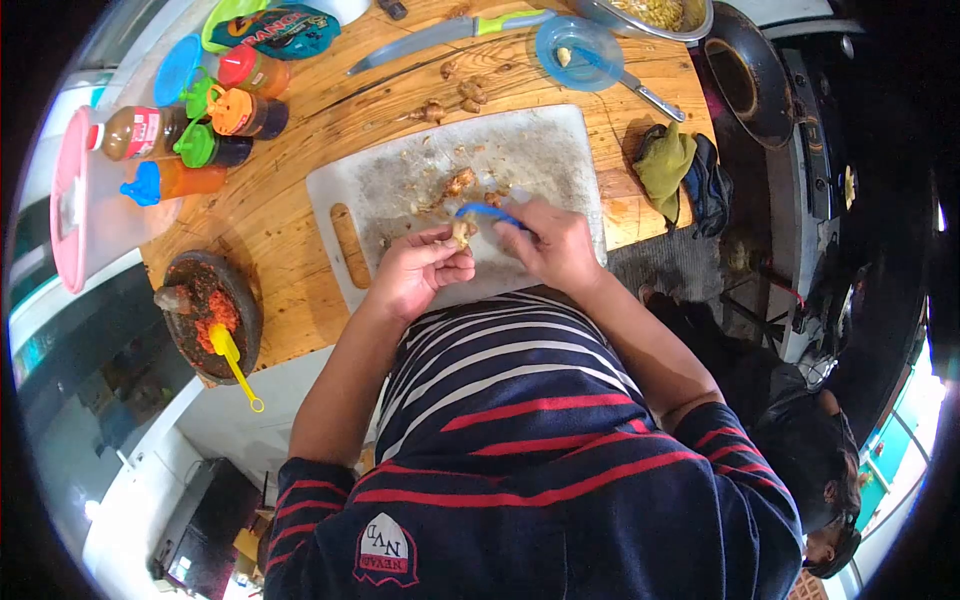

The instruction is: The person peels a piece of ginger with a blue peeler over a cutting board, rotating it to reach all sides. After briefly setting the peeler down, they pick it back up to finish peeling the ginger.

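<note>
There is one each of cutting board [545, 135], blue tool [487, 211], green-handled knife [425, 42], blue bowl [550, 72], metal bowl [696, 32], dark pan [775, 115], mortar [252, 325] and yellow spoon [227, 347]. The bottle caps number six: two green caps [193, 146], two red caps [237, 66], one orange cap [231, 112] and one blue cap [142, 184].
</note>
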A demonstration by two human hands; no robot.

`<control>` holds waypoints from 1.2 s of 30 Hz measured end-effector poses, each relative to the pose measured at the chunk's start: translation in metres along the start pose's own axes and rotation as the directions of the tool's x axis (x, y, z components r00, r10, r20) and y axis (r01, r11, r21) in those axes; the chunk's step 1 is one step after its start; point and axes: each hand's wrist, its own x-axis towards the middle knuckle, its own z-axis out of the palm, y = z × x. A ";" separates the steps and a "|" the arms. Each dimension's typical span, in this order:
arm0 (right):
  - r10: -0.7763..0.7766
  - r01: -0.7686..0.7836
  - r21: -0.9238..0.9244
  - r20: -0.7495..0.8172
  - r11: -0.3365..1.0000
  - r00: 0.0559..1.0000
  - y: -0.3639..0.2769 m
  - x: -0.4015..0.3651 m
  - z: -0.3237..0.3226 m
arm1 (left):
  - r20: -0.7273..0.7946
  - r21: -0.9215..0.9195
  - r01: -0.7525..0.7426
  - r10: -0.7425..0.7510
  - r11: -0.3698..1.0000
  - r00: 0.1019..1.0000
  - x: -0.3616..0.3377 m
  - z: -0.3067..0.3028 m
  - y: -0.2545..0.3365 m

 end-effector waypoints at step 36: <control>0.130 -0.130 0.016 -0.023 0.991 0.991 0.004 0.003 0.004 | -0.089 0.216 -0.025 0.046 0.976 0.995 -0.002 0.011 -0.001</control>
